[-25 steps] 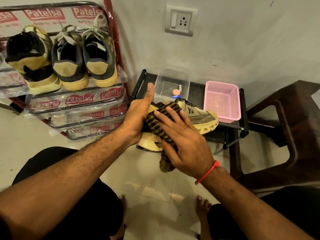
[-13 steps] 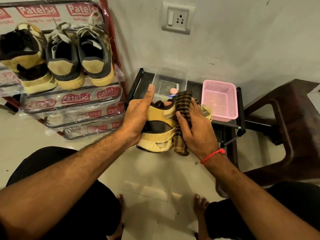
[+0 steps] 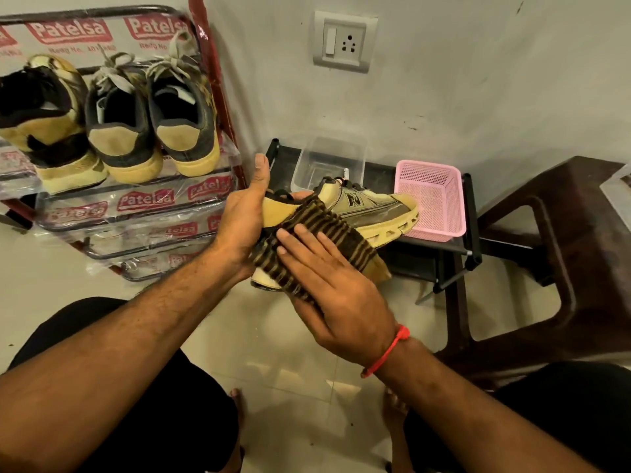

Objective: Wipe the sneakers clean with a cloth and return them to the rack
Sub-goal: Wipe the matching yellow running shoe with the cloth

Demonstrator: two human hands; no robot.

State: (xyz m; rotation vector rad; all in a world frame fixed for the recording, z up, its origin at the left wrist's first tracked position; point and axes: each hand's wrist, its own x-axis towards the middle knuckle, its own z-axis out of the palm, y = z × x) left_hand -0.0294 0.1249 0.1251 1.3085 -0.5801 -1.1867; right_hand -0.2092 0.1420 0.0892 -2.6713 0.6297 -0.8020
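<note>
The right hand (image 3: 336, 302) has its fingers (image 3: 300, 238) laid out nearly straight and a little spread, pressing the striped cloth (image 3: 317, 233) flat against the side of the sneaker (image 3: 368, 208); nothing is pinched, the palm and pads simply bear down. The left hand (image 3: 244, 221) cups the heel end, fingers wrapped round the far side where I cannot see them, thumb standing straight up and touching nothing. The sneaker hangs in the air between the two hands, toe pointing right over the low black shelf (image 3: 473, 233), just near of the pink basket (image 3: 432, 199) and the clear tub (image 3: 329, 162). To do this stroke well, I'd say keep the heel braced firmly so the shoe cannot twist, and draw the cloth along the side panel and down over the sole edge in long passes, turning to a clean patch as it soils. Three other sneakers (image 3: 119, 121) sit heel-out on the top of the rack (image 3: 218, 83) at the left, with room beside them for this one's return.
</note>
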